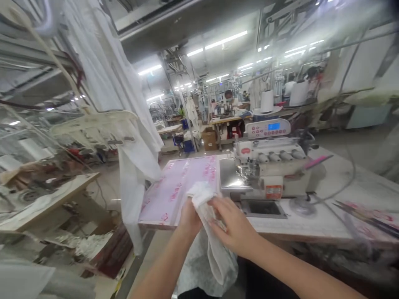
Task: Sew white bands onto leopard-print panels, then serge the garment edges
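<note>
A piece of white fabric (202,199) is bunched between my two hands in front of the sewing table, its lower part hanging toward my lap. My left hand (190,218) grips it from the left side, with most of the fingers hidden behind the cloth. On the other side my right hand (229,224) pinches the folded edge between thumb and fingers. Just beyond and to the right stands a white overlock sewing machine (274,162) with a lit blue display. Neither hand touches the machine.
Pink-printed sheeting covers the table's left part (174,187). Scissors or tweezers (368,216) lie at the right. White garments (109,70) hang from a hanger clamp (96,126) at the left. Another person (230,99) sits at a machine farther back, near a cardboard box (210,139).
</note>
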Available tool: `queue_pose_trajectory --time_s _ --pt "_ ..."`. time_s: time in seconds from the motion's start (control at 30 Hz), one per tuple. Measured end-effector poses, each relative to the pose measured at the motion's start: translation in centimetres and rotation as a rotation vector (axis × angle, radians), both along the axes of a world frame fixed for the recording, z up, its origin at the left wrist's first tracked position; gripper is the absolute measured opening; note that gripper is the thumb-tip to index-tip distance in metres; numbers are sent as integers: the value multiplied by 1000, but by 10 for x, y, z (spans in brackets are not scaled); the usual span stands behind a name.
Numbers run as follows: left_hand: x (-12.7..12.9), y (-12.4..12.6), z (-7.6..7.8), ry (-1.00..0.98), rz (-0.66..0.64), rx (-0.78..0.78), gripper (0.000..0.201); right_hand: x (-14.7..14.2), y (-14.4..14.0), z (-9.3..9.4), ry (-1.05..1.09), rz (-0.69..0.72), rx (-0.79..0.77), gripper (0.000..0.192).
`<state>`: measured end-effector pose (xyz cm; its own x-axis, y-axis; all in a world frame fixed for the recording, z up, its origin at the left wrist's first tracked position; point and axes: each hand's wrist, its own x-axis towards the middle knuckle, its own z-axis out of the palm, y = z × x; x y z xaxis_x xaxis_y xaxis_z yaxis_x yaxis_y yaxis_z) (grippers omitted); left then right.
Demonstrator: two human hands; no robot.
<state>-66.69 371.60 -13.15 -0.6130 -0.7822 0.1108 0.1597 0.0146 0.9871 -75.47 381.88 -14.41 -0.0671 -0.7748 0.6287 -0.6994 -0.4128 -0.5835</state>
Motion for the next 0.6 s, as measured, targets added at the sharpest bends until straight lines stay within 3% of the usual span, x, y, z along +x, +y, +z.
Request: queue_pose_trajectory --time_s 0.13,0.27,0.47,0.6 --pt "-3 1 -20 129 17 -33 45 -6 -2 -25 -30 -55 19 42" --pt "4 11 -36 48 -8 -155 52 -6 -10 -37 -89 -52 3 50" --pt "21 17 -31 -233 -85 -345 51 -15 -14 -41 -133 -8 146 42" --pt "29 13 -30 -345 -138 -363 45 -19 -10 -36 -208 100 246 34"
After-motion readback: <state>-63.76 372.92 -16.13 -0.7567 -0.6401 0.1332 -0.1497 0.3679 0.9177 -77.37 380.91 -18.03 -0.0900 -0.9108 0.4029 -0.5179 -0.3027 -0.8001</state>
